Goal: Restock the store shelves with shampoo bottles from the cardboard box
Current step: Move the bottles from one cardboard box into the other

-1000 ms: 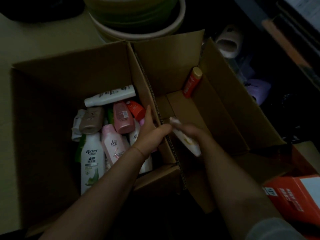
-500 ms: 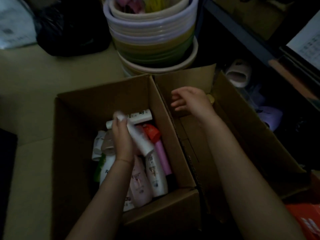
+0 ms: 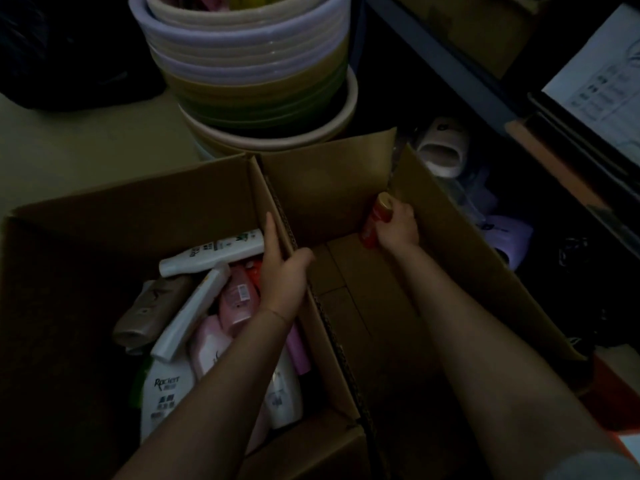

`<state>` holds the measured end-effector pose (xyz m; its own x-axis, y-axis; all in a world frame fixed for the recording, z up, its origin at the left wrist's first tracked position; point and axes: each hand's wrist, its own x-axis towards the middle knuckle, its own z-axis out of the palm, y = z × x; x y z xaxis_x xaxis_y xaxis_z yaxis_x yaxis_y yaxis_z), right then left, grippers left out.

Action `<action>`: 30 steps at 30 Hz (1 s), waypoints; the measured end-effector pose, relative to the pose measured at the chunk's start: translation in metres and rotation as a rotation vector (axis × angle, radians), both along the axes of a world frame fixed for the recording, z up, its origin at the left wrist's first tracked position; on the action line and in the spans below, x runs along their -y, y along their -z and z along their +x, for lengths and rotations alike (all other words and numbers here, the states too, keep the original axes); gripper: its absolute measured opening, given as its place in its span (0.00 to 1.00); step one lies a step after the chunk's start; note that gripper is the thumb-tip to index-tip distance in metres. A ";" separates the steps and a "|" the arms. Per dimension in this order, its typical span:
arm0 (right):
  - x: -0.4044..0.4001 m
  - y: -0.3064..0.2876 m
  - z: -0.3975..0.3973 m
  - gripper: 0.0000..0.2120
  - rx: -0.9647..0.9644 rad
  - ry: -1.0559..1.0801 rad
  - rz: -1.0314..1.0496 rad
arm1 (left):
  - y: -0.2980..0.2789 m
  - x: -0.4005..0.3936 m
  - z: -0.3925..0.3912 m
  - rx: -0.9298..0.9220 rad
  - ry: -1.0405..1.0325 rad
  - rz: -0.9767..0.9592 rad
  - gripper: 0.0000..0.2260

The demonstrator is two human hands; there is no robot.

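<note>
Here the right hand (image 3: 398, 226) grips a red bottle (image 3: 375, 221) at the far corner of the right cardboard box (image 3: 467, 271); the left hand (image 3: 280, 271), fingers straight, rests on the dividing wall.

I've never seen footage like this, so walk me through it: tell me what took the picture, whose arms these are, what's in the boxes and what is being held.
There is no machine here. A person wears a camera on the head, so the view looks down over their own two bare arms. Two open cardboard boxes sit side by side. The left box holds a heap of shampoo bottles: white, pink and brown. The left hand rests on the cardboard wall between the boxes, fingers straight, holding nothing. The right box is nearly bare inside; there the right hand grips a red bottle with a gold cap in the far corner. Stacked plastic basins stand behind the boxes.
</note>
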<state>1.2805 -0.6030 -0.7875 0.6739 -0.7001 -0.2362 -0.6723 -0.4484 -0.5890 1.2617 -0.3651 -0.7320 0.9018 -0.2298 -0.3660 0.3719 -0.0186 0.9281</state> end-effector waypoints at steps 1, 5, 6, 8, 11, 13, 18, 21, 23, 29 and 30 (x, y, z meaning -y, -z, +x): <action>0.007 0.007 0.003 0.30 -0.027 -0.076 -0.052 | 0.003 -0.001 0.000 -0.008 -0.006 -0.016 0.41; 0.016 0.032 0.025 0.34 -0.193 -0.214 -0.171 | 0.007 -0.002 0.003 -0.012 0.006 -0.020 0.42; 0.016 0.035 0.031 0.33 -0.227 -0.202 -0.232 | 0.007 -0.002 0.003 -0.007 0.008 -0.020 0.42; 0.015 0.035 0.041 0.30 -0.287 -0.199 -0.366 | 0.008 -0.002 0.003 -0.002 0.000 -0.016 0.42; 0.015 0.038 0.046 0.24 -0.363 -0.203 -0.366 | 0.008 0.000 0.005 0.009 -0.008 -0.006 0.41; 0.012 0.041 0.041 0.21 -0.408 -0.219 -0.291 | 0.009 0.001 0.006 0.018 -0.005 -0.004 0.40; -0.003 0.010 0.009 0.17 -0.194 -0.194 -0.155 | 0.001 0.003 0.005 -0.018 -0.003 -0.007 0.39; -0.026 -0.034 -0.011 0.15 0.073 -0.166 -0.169 | -0.008 0.002 0.002 -0.024 0.002 0.045 0.40; -0.049 -0.076 -0.023 0.15 0.285 -0.096 -0.168 | -0.016 -0.001 0.001 -0.025 0.021 0.061 0.40; -0.136 -0.183 -0.056 0.12 0.661 -0.144 0.171 | -0.030 -0.044 -0.012 -0.149 0.185 0.179 0.25; -0.148 -0.188 -0.057 0.10 0.668 -0.188 0.159 | -0.031 -0.056 -0.016 -0.190 0.155 0.181 0.16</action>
<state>1.2237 -0.4547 -0.5997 0.8160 -0.5494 0.1796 -0.0646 -0.3955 -0.9162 1.2453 -0.3089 -0.7012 0.7724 -0.2751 -0.5724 0.5186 -0.2470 0.8185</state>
